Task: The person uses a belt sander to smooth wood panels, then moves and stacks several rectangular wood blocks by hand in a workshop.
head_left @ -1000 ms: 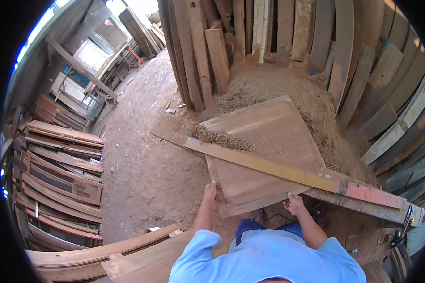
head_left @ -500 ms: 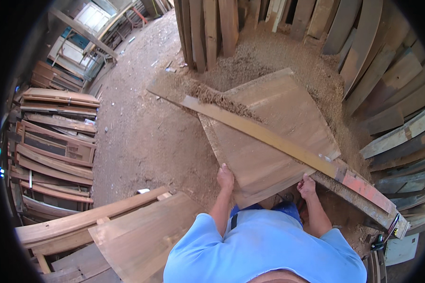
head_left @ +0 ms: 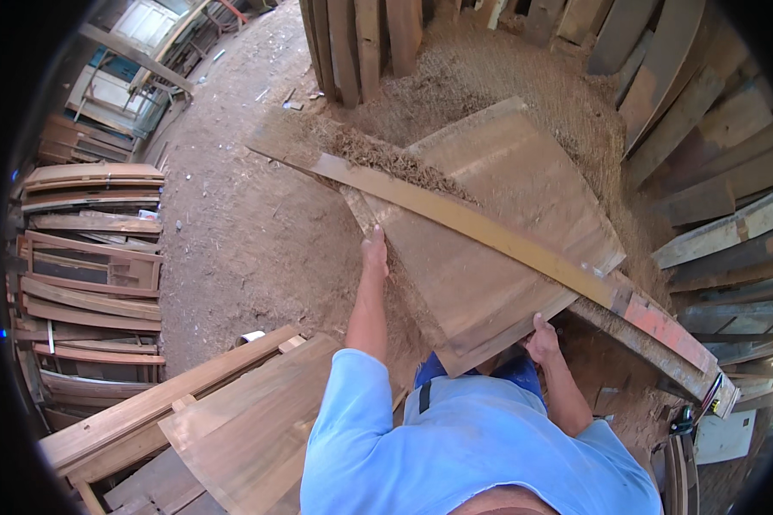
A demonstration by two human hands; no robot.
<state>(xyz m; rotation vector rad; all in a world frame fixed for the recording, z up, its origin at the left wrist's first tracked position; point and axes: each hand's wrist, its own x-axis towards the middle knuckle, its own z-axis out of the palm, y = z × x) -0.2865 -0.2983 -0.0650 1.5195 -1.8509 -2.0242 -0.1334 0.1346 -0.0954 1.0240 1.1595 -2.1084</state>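
A large brown wooden panel [head_left: 498, 223] lies tilted in front of me, its far end resting in sawdust. My left hand [head_left: 374, 253] grips the panel's left edge. At the near right corner my right hand [head_left: 541, 339] holds its lower edge. A long yellowish plank [head_left: 464, 223] lies diagonally across the top of the panel, running from upper left to lower right, with a heap of wood shavings [head_left: 386, 159] on its far end.
A beam with a red-painted end [head_left: 661, 330] lies at right under the plank. Boards lean against the back wall [head_left: 361, 43] and at right [head_left: 704, 172]. Stacked frames [head_left: 86, 257] fill the left side. More panels and planks [head_left: 223, 412] lie at lower left on the dirt floor [head_left: 240, 232].
The view has tipped down and closer over the panel. Both hands keep their grip on its edges, with the left arm stretched further forward along the left edge.
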